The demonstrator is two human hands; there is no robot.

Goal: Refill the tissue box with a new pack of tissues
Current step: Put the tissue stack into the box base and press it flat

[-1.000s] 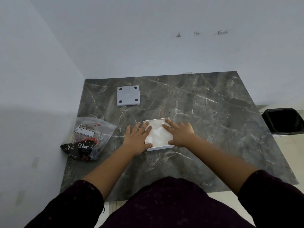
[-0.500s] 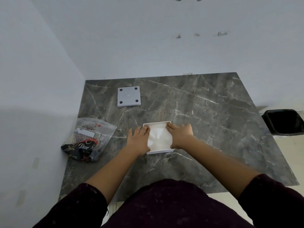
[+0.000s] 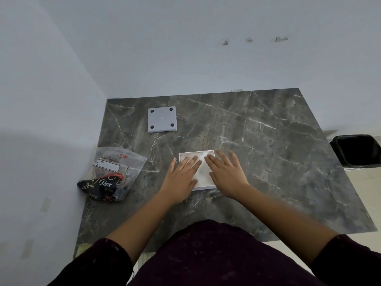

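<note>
Left hand (image 3: 181, 180) and right hand (image 3: 224, 174) flat, fingers spread, gripping nothing, pressing tissues (image 3: 201, 172) inside white box (image 3: 203, 187) mid-table (image 3: 268, 162). Wrapper (image 3: 111, 174) left; grey lid (image 3: 162, 119) behind.

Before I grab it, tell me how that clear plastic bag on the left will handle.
The plastic bag lies slumped and creased on the marble table, so it will probably flop and sag when lifted. Its glossy film may be slippery. It looks partly filled, so likely light, with contents that shift.
</note>
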